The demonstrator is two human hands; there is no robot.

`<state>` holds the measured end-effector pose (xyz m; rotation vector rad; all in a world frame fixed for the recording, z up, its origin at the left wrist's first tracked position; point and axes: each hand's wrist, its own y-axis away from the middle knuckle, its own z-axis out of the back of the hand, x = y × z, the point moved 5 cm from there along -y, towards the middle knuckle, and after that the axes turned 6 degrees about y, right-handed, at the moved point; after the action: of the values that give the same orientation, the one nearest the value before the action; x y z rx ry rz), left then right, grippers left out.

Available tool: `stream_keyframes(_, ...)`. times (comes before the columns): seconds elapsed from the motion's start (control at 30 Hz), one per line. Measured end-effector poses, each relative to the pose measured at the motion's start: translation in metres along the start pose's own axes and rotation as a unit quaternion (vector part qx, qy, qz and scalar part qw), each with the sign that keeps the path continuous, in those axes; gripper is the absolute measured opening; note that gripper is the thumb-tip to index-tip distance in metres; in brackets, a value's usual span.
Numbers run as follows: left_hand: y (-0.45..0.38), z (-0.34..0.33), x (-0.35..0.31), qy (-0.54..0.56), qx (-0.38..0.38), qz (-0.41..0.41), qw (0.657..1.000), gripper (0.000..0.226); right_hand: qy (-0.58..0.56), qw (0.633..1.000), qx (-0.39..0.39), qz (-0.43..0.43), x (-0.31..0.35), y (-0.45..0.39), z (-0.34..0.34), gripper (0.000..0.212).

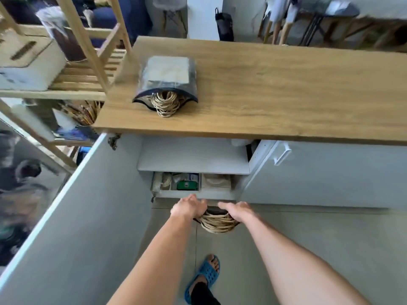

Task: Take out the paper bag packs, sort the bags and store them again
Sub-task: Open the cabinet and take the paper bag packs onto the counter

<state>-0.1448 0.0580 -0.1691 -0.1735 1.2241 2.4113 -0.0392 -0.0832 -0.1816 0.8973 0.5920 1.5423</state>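
Holding: second paper bag pack between both hands, low in front of the open cabinet, above the floor.
Wooden shelf unit: far left, beside the table end, white box on its slats.
Cabinet door: swung open at left, white.
Left hand: grip curled round the pack's left end, fingers over the top.
Handles: bundle of tan twisted cords hanging out under the held pack, between the two hands.
Right hand: grip curled round the pack's right end.
Table: wooden top above the cabinet.
First paper bag pack: lying on the table's left part, clear wrap, cord handles spilling from its near end.
Cabinet shelf: white, small items in the compartment beneath, too blurred to name.
Foot: blue slipper on the tiled floor.
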Motion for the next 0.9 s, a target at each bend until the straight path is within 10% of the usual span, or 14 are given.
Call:
stream_keyframes(0.37,0.158,0.154,-0.095,-0.060,-0.016,-0.077,0.995,0.055,0.077,0.994,-0.044,0.064,0.050,0.188,0.168,0.054)
stream_keyframes(0.53,0.209,0.230,-0.142,-0.050,-0.137,-0.118,0.982,0.045,0.021,0.988,-0.112,0.109,0.084,0.238,0.242,0.052)
stream_keyframes(0.73,0.174,0.255,-0.179,0.024,-0.211,-0.192,0.958,0.062,-0.082,0.949,-0.248,0.175,0.120,0.191,0.279,0.104)
stream_keyframes(0.9,0.084,0.258,-0.203,0.043,-0.258,-0.211,0.942,0.058,-0.098,0.937,-0.280,0.186,0.151,0.102,0.291,0.104)
